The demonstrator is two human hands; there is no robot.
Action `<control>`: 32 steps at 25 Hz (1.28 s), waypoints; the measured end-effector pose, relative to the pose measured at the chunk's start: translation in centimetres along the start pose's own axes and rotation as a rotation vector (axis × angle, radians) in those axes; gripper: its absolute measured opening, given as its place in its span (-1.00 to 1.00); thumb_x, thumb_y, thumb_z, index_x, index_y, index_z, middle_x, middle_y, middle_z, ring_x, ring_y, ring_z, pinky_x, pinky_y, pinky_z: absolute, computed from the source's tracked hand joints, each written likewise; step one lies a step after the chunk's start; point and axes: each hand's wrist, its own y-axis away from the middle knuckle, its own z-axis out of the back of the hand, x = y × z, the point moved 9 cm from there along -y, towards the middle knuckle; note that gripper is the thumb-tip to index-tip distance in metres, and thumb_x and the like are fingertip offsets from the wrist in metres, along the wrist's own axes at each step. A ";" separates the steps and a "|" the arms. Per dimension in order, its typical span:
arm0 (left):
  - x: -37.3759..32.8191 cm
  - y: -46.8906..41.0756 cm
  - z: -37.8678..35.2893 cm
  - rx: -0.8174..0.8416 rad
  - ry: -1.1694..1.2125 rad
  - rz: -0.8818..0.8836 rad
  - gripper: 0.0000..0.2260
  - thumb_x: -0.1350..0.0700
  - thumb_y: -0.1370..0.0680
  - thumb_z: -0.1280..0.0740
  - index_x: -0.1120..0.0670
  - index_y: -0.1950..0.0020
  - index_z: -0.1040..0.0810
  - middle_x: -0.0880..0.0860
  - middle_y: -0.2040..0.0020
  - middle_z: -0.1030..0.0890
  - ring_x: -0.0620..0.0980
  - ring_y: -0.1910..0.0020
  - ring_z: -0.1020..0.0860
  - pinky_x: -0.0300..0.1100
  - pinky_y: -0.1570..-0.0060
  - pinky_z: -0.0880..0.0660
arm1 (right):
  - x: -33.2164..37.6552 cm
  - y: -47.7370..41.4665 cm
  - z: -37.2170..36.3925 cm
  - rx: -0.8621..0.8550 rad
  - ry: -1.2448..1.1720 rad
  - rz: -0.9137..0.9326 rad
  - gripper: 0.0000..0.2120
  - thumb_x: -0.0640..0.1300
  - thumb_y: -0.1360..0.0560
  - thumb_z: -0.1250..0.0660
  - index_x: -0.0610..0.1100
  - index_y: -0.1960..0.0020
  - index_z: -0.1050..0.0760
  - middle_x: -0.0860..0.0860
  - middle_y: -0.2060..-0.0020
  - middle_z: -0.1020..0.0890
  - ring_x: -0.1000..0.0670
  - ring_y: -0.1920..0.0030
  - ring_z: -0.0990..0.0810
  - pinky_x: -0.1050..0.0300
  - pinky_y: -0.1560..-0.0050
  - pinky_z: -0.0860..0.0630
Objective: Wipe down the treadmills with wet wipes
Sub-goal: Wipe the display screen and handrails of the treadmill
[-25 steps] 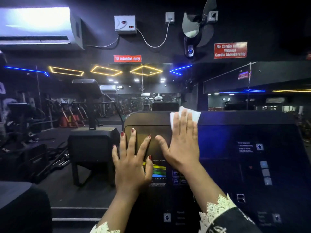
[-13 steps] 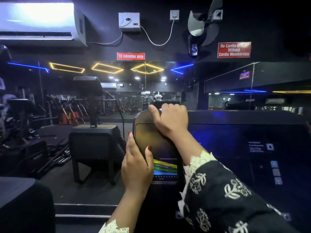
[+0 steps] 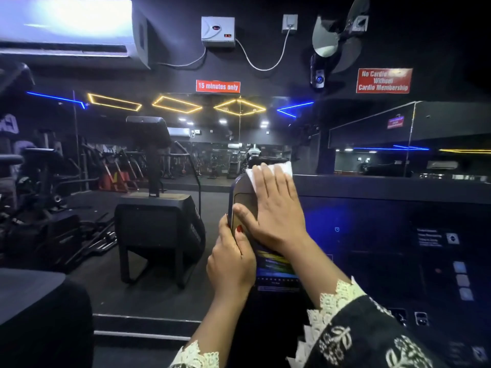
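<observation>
**Q:** Where is the wet wipe?
**A:** The wet wipe (image 3: 284, 167) is white and lies under your right hand (image 3: 276, 211), at the upper left corner of the treadmill console (image 3: 372, 224). Its far edge shows past your fingertips, at the console's top edge.

**Q:** Right hand, state?
**A:** It lies flat. The fingers are straight and close together, the thumb is spread to the left, and the palm presses the wipe onto the console face. Nothing is curled round the wipe.

**Q:** Left hand?
**A:** Your left hand (image 3: 229, 266) grips the console's left edge, just below the right hand. The thumb, with a red nail, lies on the front face and touches the heel of your right hand. The fingers wrap behind the edge and are mostly hidden.

**Q:** What else is on the console?
**A:** A lit display (image 3: 276, 264) with coloured bands sits below your right wrist, near the left edge. A column of pale buttons (image 3: 461, 280) stands toward the right edge. The labels are too dim to read. Your dark embroidered sleeve (image 3: 372, 338) with a lace cuff crosses the lower part.

**Q:** And the surroundings?
**A:** A dark exercise machine (image 3: 156, 216) stands on the floor left of the console, well apart from it. On the black wall above are an air conditioner (image 3: 69, 27), a wall fan (image 3: 337, 35) and a red sign (image 3: 218, 86) reading "15 minutes only".
</observation>
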 end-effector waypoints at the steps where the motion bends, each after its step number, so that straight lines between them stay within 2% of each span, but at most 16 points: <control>1: 0.3 -0.2 -0.1 0.015 0.002 0.019 -0.58 0.02 -0.64 -0.06 -0.02 -0.52 -0.19 0.16 -0.24 -0.57 0.25 -0.13 -0.54 -0.03 0.04 -0.41 | 0.4 0.7 0.0 0.008 -0.023 0.109 -0.18 0.37 -0.49 0.19 -0.15 -0.57 0.04 -0.08 -0.55 0.01 -0.11 -0.54 0.13 -0.09 -0.50 0.13; 3: 0.4 -0.2 -0.2 0.029 0.003 0.032 -0.58 0.02 -0.65 -0.04 -0.05 -0.53 -0.18 0.17 -0.21 -0.58 0.25 -0.12 -0.54 -0.04 0.05 -0.40 | 0.2 1.7 -0.2 -0.008 -0.001 0.252 -0.24 0.33 -0.52 0.14 -0.10 -0.57 0.03 -0.03 -0.56 0.04 -0.05 -0.55 0.12 -0.05 -0.49 0.05; 5: 0.6 -0.2 -0.2 0.033 0.005 0.043 -0.58 0.01 -0.66 -0.02 -0.06 -0.53 -0.18 0.18 -0.18 -0.59 0.25 -0.11 -0.54 -0.04 0.06 -0.40 | -0.7 2.2 -0.3 -0.031 0.011 0.172 -0.26 0.31 -0.54 0.12 -0.10 -0.57 0.01 -0.05 -0.56 0.03 -0.05 -0.55 0.09 -0.06 -0.49 0.04; 7: 0.8 -0.3 -0.2 0.039 0.009 0.053 -0.59 0.01 -0.66 -0.02 -0.07 -0.53 -0.17 0.19 -0.17 -0.59 0.25 -0.11 -0.54 -0.02 0.06 -0.41 | -0.2 1.9 -0.4 -0.030 -0.023 0.063 -0.23 0.33 -0.52 0.14 -0.12 -0.57 0.08 -0.09 -0.55 0.11 -0.08 -0.55 0.18 -0.04 -0.50 0.18; 9: 0.8 -0.4 -0.3 0.051 0.023 0.048 -0.59 0.01 -0.66 -0.01 -0.09 -0.53 -0.17 0.18 -0.17 -0.59 0.25 -0.10 -0.55 -0.01 0.05 -0.43 | 1.8 0.6 -0.6 0.004 -0.074 0.146 -0.24 0.32 -0.52 0.16 -0.12 -0.57 0.03 -0.08 -0.56 0.04 -0.07 -0.55 0.15 -0.01 -0.50 0.20; 10: 0.7 -0.4 -0.4 0.056 0.040 0.045 -0.60 0.02 -0.66 -0.01 -0.09 -0.52 -0.17 0.18 -0.18 -0.58 0.24 -0.10 -0.55 -0.01 0.05 -0.43 | 2.6 -0.5 -0.4 0.004 -0.084 0.208 -0.27 0.30 -0.53 0.15 -0.12 -0.54 -0.11 -0.09 -0.53 -0.13 -0.08 -0.54 0.00 0.00 -0.50 0.11; 12: 0.7 -0.4 -0.3 0.055 0.074 0.039 -0.59 0.04 -0.66 -0.03 -0.07 -0.52 -0.18 0.17 -0.20 -0.57 0.24 -0.11 -0.54 -0.01 0.03 -0.43 | 3.3 -3.3 0.4 -0.052 -0.058 0.203 -0.37 0.25 -0.55 0.11 -0.13 -0.29 -0.47 -0.11 -0.22 -0.53 -0.15 -0.29 -0.42 0.00 -0.27 -0.20; 14: 0.8 -0.3 -0.3 0.052 0.123 0.037 -0.59 0.06 -0.65 -0.03 -0.04 -0.51 -0.20 0.16 -0.19 -0.58 0.23 -0.10 -0.54 0.00 0.03 -0.43 | 2.9 -6.4 1.0 -0.005 0.024 0.058 -0.47 0.19 -0.58 0.05 -0.13 0.02 -0.57 -0.10 0.06 -0.61 -0.17 -0.01 -0.56 0.02 0.08 -0.29; 15: 1.0 -0.2 -0.2 0.046 0.165 0.045 -0.59 0.05 -0.64 -0.02 -0.03 -0.51 -0.22 0.17 -0.13 -0.60 0.22 -0.06 -0.55 -0.02 0.09 -0.43 | 2.8 -7.5 0.4 0.087 0.079 0.004 -0.52 0.14 -0.58 0.01 -0.13 0.06 -0.57 -0.11 0.08 -0.62 -0.17 0.03 -0.58 0.05 0.15 -0.32; 17: 1.7 -0.1 0.1 0.007 0.298 0.080 -0.54 -0.01 -0.57 0.02 -0.03 -0.47 -0.26 0.17 0.14 -0.62 0.22 0.13 -0.57 -0.08 0.28 -0.34 | 3.5 -8.4 -0.7 0.254 0.151 0.013 -0.61 0.06 -0.56 -0.07 -0.14 0.03 -0.59 -0.10 0.05 -0.61 -0.17 0.02 -0.59 0.08 0.16 -0.42; 20: 2.4 0.1 0.9 -0.121 0.462 0.112 -0.51 -0.05 -0.51 0.03 0.02 -0.41 -0.33 0.01 0.42 -0.48 0.16 0.38 -0.49 -0.06 0.38 -0.23 | 5.6 -7.3 0.1 0.192 0.161 0.318 -0.62 0.09 -0.54 -0.11 -0.10 0.08 -0.63 -0.05 0.12 -0.65 -0.13 0.06 -0.60 0.14 0.21 -0.35; 22: 2.6 0.4 1.3 -0.183 0.525 0.117 -0.50 -0.06 -0.53 0.05 0.07 -0.39 -0.35 -0.07 0.39 -0.47 0.00 0.41 -0.46 -0.06 0.36 -0.22 | 7.1 -5.2 0.0 0.155 0.084 0.599 -0.58 0.11 -0.54 -0.10 -0.08 0.17 -0.65 0.00 0.20 -0.66 -0.09 0.11 -0.59 0.14 0.13 -0.36; 24: 3.0 0.4 1.3 -0.208 0.596 0.148 -0.47 -0.09 -0.52 0.06 0.09 -0.40 -0.35 -0.06 0.30 -0.50 -0.14 0.33 -0.47 -0.09 0.29 -0.30 | 6.9 -4.1 -0.4 0.111 0.062 0.685 -0.56 0.11 -0.54 -0.06 -0.07 0.18 -0.64 0.02 0.18 -0.66 -0.08 0.02 -0.57 0.03 -0.09 -0.42; 27: 4.3 0.0 0.7 -0.157 0.682 0.260 -0.42 -0.17 -0.51 0.08 0.07 -0.41 -0.33 0.02 0.15 -0.56 0.00 0.15 -0.55 -0.09 0.12 -0.41 | 6.8 -2.2 -0.7 -0.006 0.113 0.595 -0.57 0.06 -0.56 -0.06 -0.14 0.09 -0.63 -0.04 0.07 -0.63 -0.13 -0.15 -0.52 -0.03 -0.36 -0.28; 30: 5.7 -0.2 0.4 -0.115 0.741 0.371 -0.51 -0.14 -0.63 0.04 0.12 -0.42 -0.33 0.18 -0.03 -0.58 0.05 0.11 -0.57 -0.09 0.07 -0.46 | 8.3 1.3 -1.5 0.029 0.020 0.822 -0.62 0.03 -0.57 -0.09 -0.13 0.16 -0.60 -0.03 0.16 -0.61 -0.12 -0.08 -0.55 0.00 -0.39 -0.23; 32: 6.6 -0.5 0.1 -0.031 0.768 0.412 -0.49 -0.19 -0.62 0.04 0.10 -0.38 -0.37 0.19 -0.02 -0.60 0.09 0.10 -0.59 -0.02 0.09 -0.53 | 8.0 1.8 -1.6 0.041 0.052 0.808 -0.60 0.05 -0.57 -0.06 -0.13 0.05 -0.61 -0.05 0.02 -0.63 -0.13 -0.18 -0.54 0.02 -0.42 -0.17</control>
